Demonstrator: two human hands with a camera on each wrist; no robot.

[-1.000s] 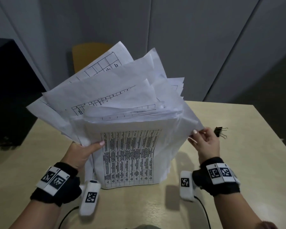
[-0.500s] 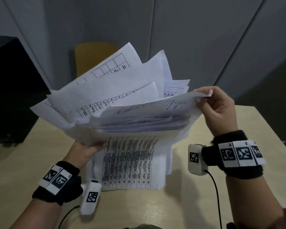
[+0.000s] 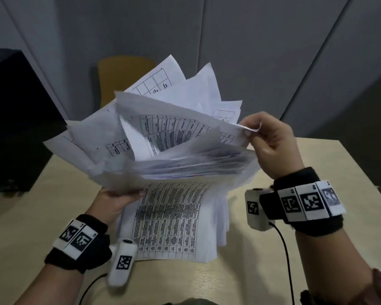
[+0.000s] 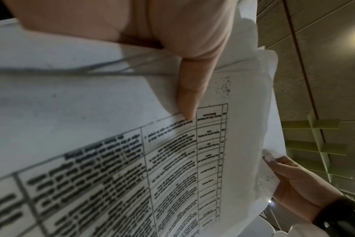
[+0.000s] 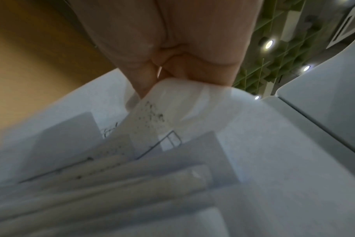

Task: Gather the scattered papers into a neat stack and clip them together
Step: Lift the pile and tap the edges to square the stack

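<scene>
Grey wall panels and a yellow chair (image 3: pixel 117 78) stood behind the pale table (image 3: pixel 317 194) where we worked. We held the papers (image 3: pixel 169 219) on end, long side upright, lower edges on the table, tops fanned away from us. Our left hand (image 3: pixel 112 203) gripped the bundle's left edge, thumb (image 4: pixel 191 94) pressed flat across the front printed sheet. Our right hand (image 3: pixel 271 142) pinched one sheet's top corner between thumb and fingertips (image 5: pixel 144 80), above the bundle's right edge.
</scene>
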